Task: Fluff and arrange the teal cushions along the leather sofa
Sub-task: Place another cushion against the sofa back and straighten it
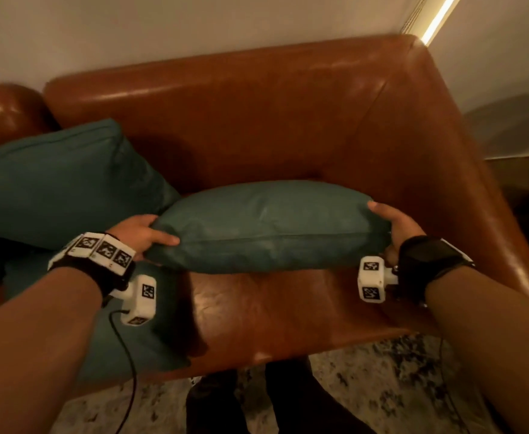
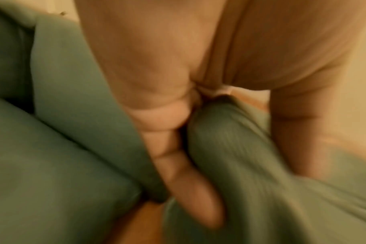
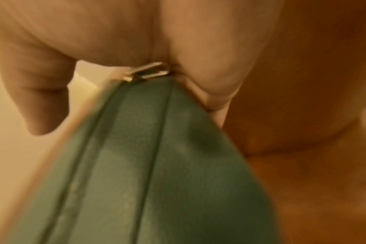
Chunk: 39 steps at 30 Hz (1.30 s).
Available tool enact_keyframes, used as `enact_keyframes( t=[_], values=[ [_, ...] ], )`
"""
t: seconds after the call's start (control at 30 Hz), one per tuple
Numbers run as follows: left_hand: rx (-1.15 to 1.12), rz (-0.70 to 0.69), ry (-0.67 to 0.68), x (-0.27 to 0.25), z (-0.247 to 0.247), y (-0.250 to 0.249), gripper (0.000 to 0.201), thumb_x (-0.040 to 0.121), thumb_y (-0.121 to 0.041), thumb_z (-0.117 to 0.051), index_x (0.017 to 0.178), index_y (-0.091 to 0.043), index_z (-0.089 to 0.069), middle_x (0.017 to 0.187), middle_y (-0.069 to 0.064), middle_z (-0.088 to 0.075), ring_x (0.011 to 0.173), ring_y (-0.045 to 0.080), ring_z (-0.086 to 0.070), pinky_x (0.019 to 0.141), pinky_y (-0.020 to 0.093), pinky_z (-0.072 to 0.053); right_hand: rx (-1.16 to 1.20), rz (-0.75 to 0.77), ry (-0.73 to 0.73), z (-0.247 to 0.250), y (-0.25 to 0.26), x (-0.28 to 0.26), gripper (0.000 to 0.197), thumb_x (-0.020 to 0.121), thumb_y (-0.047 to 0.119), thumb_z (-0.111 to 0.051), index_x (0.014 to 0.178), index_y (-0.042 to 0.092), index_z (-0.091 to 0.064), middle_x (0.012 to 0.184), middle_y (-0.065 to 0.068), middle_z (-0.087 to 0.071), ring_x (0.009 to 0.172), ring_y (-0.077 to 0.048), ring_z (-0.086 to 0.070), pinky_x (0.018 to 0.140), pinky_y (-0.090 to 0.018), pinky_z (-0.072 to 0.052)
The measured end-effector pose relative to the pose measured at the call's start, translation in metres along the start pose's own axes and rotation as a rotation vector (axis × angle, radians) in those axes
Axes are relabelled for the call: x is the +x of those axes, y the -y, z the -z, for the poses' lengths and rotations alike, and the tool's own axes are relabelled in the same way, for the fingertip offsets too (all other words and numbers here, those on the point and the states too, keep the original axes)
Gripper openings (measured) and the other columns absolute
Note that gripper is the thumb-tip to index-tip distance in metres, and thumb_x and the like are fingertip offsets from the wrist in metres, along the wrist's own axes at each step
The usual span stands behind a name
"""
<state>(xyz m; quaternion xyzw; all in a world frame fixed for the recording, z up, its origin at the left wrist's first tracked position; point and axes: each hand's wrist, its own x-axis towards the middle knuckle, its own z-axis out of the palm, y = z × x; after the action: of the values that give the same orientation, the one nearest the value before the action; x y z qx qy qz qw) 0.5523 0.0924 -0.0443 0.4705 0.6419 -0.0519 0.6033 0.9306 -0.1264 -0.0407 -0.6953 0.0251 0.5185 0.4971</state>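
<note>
A teal cushion point(image 1: 266, 223) hangs level above the seat of the brown leather sofa point(image 1: 288, 104). My left hand point(image 1: 150, 233) grips its left end, thumb on top. My right hand point(image 1: 391, 223) grips its right end. In the left wrist view the left hand point(image 2: 198, 92) pinches a bunched end of the cushion point(image 2: 230, 156). In the right wrist view the right hand point(image 3: 136, 49) holds the seamed end of the cushion point(image 3: 146, 165) by a metal zip pull point(image 3: 148, 71). A second teal cushion point(image 1: 53, 183) leans on the backrest at left. A third cushion point(image 1: 125, 339) lies flat on the seat below my left forearm.
The sofa's right armrest point(image 1: 445, 151) rises close to my right hand. A pale wall with a light strip point(image 1: 438, 17) stands behind. A speckled floor point(image 1: 382, 386) and the person's dark legs point(image 1: 257, 402) are at the front. A black cable point(image 1: 128, 355) hangs from the left wrist.
</note>
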Motion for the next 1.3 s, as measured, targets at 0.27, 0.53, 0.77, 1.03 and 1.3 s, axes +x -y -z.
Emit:
enact_keyframes(
  t=[0.27,0.53,0.77,1.03,1.3],
  values=[
    [-0.376,-0.095,-0.214,0.022,0.009,-0.053,0.023,0.096,-0.015,-0.052,0.118,-0.019,-0.047,0.138,0.014,-0.051,0.109,0.038,-0.056,0.074,0.054,-0.052,-0.130,0.094,0.150,-0.046,0.030,0.031,0.061,0.083,0.026,-0.066,0.136,0.036,-0.040,0.134,0.008,-0.050,0.122,-0.020,-0.042,0.103,-0.062,-0.026],
    [-0.395,-0.035,-0.442,0.058,-0.007,-0.095,0.089,0.067,-0.061,-0.073,0.133,-0.009,-0.041,0.117,0.012,-0.054,0.089,0.036,-0.063,0.058,0.052,-0.057,-0.157,0.108,-0.042,-0.091,0.069,0.085,0.100,0.066,0.058,-0.072,0.147,0.033,-0.018,0.155,0.001,-0.029,0.137,-0.028,-0.033,0.100,-0.058,-0.035],
    [-0.373,-0.039,-0.391,0.094,0.007,-0.110,0.111,0.041,-0.076,-0.070,0.137,-0.033,-0.037,0.141,0.005,-0.046,0.116,0.048,-0.050,0.062,0.074,-0.049,-0.145,0.089,-0.042,-0.113,0.087,0.121,0.141,0.022,0.075,-0.077,0.146,0.034,-0.023,0.144,-0.004,-0.045,0.124,-0.033,-0.049,0.100,-0.058,-0.041],
    [-0.519,-0.268,-0.507,0.103,-0.001,-0.078,0.034,0.074,-0.048,-0.066,0.107,-0.053,-0.057,0.126,-0.008,-0.062,0.112,0.027,-0.061,0.083,0.064,-0.051,0.087,0.315,0.066,-0.134,0.061,0.107,0.080,0.041,0.041,-0.088,0.113,0.038,-0.053,0.119,-0.002,-0.066,0.108,-0.024,-0.065,0.094,-0.052,-0.051],
    [-0.483,-0.196,-0.537,0.113,-0.002,-0.071,0.112,0.043,-0.079,-0.073,0.139,-0.046,-0.026,0.140,-0.007,-0.050,0.123,0.028,-0.053,0.093,0.059,-0.048,-0.023,0.353,0.125,-0.148,0.049,0.127,0.112,0.028,0.048,-0.090,0.128,0.025,-0.044,0.115,0.005,-0.064,0.109,-0.018,-0.061,0.095,-0.044,-0.050]
  ],
)
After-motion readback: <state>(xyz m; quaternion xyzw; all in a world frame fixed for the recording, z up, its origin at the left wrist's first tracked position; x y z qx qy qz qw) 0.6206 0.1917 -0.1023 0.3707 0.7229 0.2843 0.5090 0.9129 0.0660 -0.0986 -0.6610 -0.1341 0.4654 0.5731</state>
